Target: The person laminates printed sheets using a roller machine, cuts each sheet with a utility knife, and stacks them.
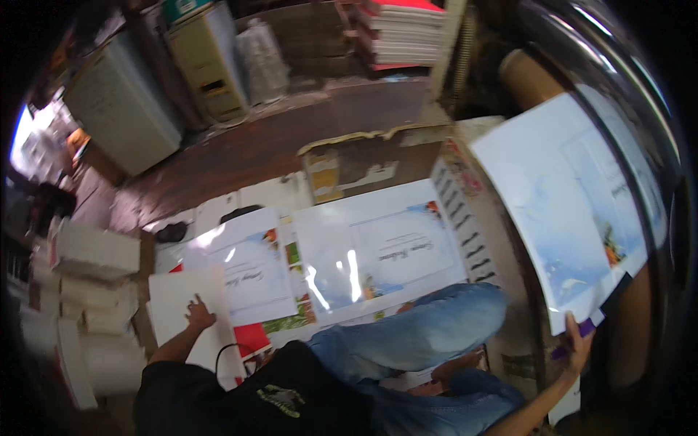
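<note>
Clearly, from the left, pale blocklike stacks (94,251) stand on the far side, blurred, and just beside them lies a plain cream sheet (171,294), with the left hand (200,314) resting on it, fingers spread and gripping nothing. Next to that sheet lies a glossy blue-and-white print (254,280), with a red piece (251,338) showing at its lower edge. In the middle a wider print (385,251) lies flat, light glaring off it, between the first print and a striped strip (465,232); a knee in blue jeans (436,320) is bent near its lower edge. Farthest right, a large raised sheet (542,192) stands tilted, its lower corner pinched in the right hand (578,345), by a purple item (586,327) of unclear kind.
</note>
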Demonstrator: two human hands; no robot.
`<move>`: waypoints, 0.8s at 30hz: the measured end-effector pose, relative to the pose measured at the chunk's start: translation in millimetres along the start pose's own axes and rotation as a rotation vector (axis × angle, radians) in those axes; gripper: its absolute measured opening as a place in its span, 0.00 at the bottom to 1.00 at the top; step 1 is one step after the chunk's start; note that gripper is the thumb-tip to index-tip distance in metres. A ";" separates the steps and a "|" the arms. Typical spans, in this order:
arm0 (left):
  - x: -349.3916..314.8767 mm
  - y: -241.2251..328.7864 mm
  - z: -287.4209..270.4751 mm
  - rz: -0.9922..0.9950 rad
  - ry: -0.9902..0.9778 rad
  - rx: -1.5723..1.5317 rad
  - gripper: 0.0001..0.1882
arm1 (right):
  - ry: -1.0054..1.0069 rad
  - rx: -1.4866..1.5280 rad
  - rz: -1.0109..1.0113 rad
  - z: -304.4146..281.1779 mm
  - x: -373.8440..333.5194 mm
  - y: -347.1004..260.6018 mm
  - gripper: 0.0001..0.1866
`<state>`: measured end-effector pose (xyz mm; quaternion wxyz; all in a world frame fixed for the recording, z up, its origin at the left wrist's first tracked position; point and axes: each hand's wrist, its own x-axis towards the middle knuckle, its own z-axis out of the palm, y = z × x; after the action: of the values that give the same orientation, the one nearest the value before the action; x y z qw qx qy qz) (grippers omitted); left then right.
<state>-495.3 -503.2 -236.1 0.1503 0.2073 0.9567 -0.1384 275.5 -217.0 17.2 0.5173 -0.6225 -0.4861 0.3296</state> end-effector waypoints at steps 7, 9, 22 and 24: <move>-144.0 345.0 -91.0 1.218 -0.478 -1.091 0.17 | -0.265 0.302 0.066 27.5 2.6 3.1 0.19; -220.6 431.3 -143.3 1.491 -0.881 -1.229 0.24 | -0.427 0.298 0.143 30.6 1.7 -23.9 0.22; -341.1 496.5 -207.4 1.203 -1.167 -1.776 0.21 | -0.150 0.392 -0.005 -45.9 21.5 0.2 0.17; -326.7 488.7 -184.7 1.195 -1.051 -1.649 0.21 | 0.242 0.547 -0.014 -35.8 13.0 3.6 0.14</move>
<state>-39.8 -130.8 -53.1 0.6633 0.3838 0.3239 0.5548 313.2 -216.3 23.8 0.7223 -0.4916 -0.3181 0.3681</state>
